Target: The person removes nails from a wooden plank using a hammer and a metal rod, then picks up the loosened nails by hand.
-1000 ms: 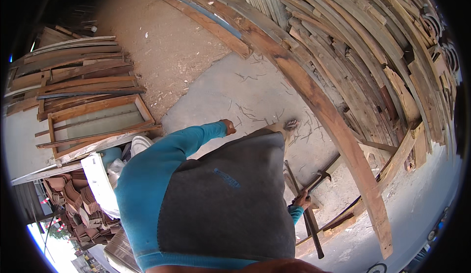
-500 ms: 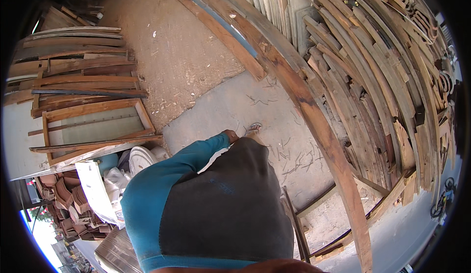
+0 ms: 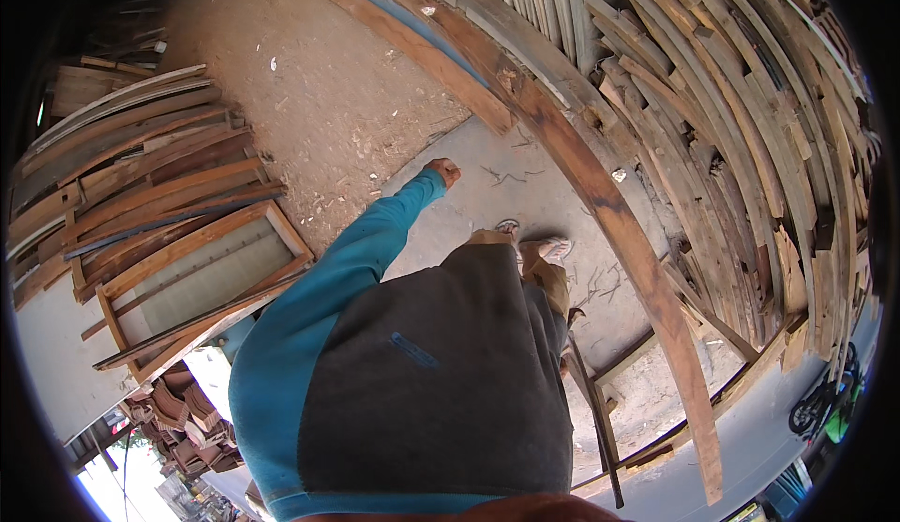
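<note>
Swinging out past the long plank [image 3: 600,194]: left hand [image 3: 442,171], clenched, empty, further forward than before. Right hand unseen; sandalled foot [image 3: 553,246] stepping beside plank.

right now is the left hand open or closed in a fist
Closed and empty: the left hand shows curled fingers at the end of the teal sleeve, hanging over the concrete floor. The right hand is out of view.

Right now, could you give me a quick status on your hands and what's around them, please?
Left hand closed in a fist, empty, swung out over the concrete floor. Right hand not in view. Long plank just ahead; stacked timber beyond it.
</note>
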Demonstrator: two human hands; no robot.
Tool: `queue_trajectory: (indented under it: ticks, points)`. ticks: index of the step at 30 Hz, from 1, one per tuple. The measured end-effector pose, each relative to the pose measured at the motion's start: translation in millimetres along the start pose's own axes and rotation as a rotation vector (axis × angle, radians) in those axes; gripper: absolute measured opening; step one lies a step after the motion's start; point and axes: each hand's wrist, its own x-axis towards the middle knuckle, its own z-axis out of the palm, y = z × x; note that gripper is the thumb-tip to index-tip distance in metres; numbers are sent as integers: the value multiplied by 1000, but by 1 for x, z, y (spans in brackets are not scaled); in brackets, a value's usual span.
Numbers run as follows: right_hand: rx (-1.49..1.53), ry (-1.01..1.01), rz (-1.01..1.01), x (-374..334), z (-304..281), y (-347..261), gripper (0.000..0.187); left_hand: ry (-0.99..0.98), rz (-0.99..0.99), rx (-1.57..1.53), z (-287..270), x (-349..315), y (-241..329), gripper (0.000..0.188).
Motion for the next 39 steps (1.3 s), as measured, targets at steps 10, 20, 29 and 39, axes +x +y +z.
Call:
queue_trajectory:
  ticks: [10, 20, 29, 39]
  points:
    - [-180, -22, -56, 90, -63, -199, 47, -118, 90, -113, 51, 38, 104, 31]
    - [-202, 0, -109, 184, -53, -205, 52, 23, -370, -215, 71, 105, 209, 77]
    - [-49, 19, 403, 168, -30, -275, 45, -549, -717, -719, 134, 206, 226, 118]
    - [117, 46, 617, 130, 21, -330, 50, -1042, 826, 2334, 125, 197, 275, 83]
